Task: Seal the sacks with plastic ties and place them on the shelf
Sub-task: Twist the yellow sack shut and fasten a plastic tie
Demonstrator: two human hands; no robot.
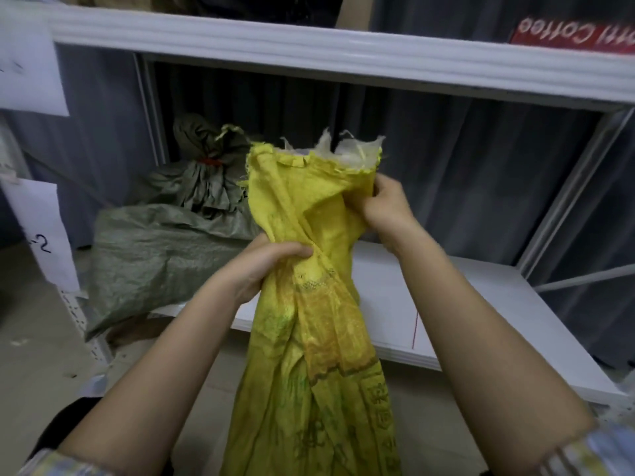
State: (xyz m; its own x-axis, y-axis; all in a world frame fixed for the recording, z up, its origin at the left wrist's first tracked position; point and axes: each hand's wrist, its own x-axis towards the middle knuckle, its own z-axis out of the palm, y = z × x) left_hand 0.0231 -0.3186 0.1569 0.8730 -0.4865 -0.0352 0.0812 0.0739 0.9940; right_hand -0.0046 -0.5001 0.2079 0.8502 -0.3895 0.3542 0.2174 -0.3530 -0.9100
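Both hands, left hand [264,262] and right hand [385,204], grip the yellow sack [309,304] neck; untied, loosened fingers could let the gathers spread.

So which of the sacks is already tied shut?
The grey-green sack on the shelf: a red tie cinches its neck. The yellow sack in both hands has none.

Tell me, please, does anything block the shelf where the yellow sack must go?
Partly. A tied grey sack fills the left of the shelf; its right side looks free. Both hands, left and right, grip the yellow sack, untied.
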